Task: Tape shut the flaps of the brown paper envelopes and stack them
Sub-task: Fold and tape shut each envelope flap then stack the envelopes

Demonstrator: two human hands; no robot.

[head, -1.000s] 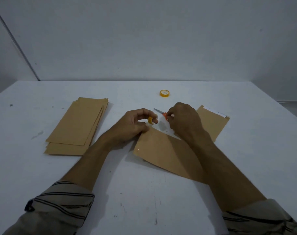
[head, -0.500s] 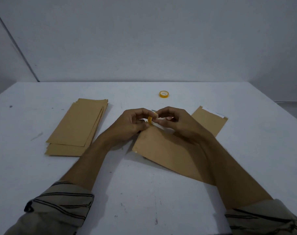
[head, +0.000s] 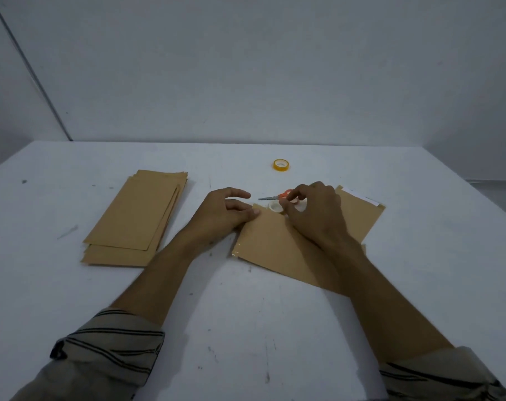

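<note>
Tape roll [head: 274, 206] now lies freed beside envelope [head: 274, 244], left hand [head: 222, 215] fingers relaxed at its corner, right hand [head: 315, 209] pinching scissors [head: 270, 197].

A white table [head: 274, 328] fills the lower view, its top scuffed with small dark marks. Beyond its far edge rises a plain pale wall [head: 246, 68], with a dark seam [head: 31, 70] slanting down towards the far left corner.

Toward the table's [head: 246, 328] left edge, a stack of envelopes [head: 136, 218]. Right of it, mid-table, a single envelope [head: 274, 244]; just behind and right of that, a second envelope [head: 358, 215]. At the single envelope's far edge, a small tape roll [head: 275, 206], scissors [head: 270, 197] just behind. Nearer the far edge, another tape roll [head: 281, 164]. Left hand [head: 222, 215] on the single envelope's far left corner.
</note>
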